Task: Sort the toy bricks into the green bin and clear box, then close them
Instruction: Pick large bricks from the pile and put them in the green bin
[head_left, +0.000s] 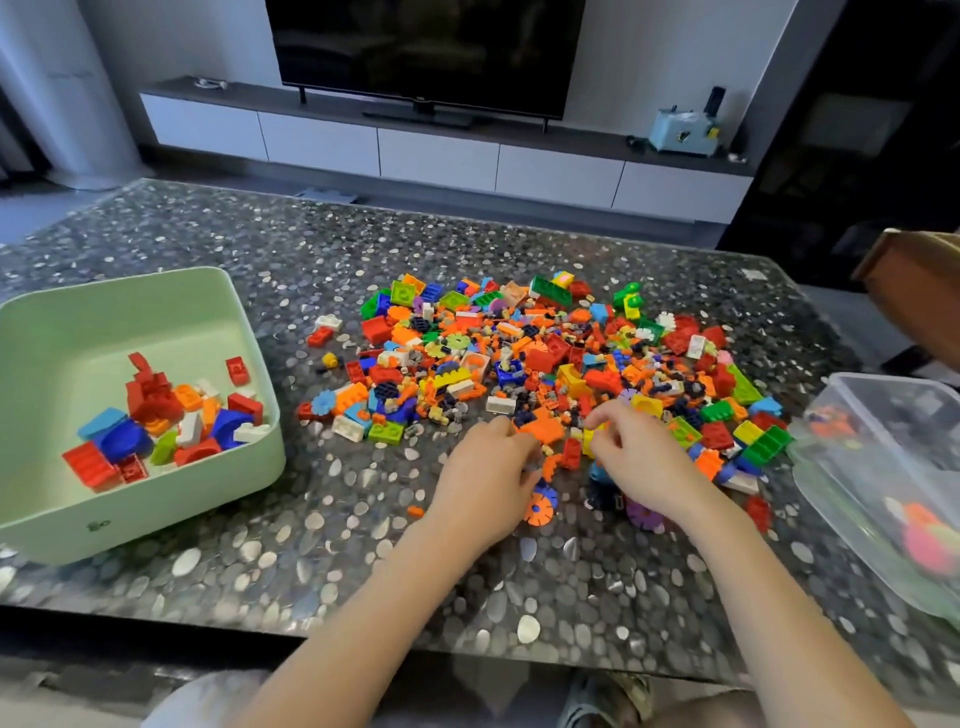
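Bricks (545, 364) lie heaped on the table (311, 249) between green bin (104, 322) and clear box (857, 499); probably light, hard and slippery, best pinched by their sides. Right hand (639, 462) fingers pinch a yellow brick (589, 440); left hand (488, 467) fingers curl among orange pieces, grip unclear.

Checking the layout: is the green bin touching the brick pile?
Apart. The head view shows bare table between the green bin and the brick pile.

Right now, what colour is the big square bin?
The square plastic bin is pale green; head view.
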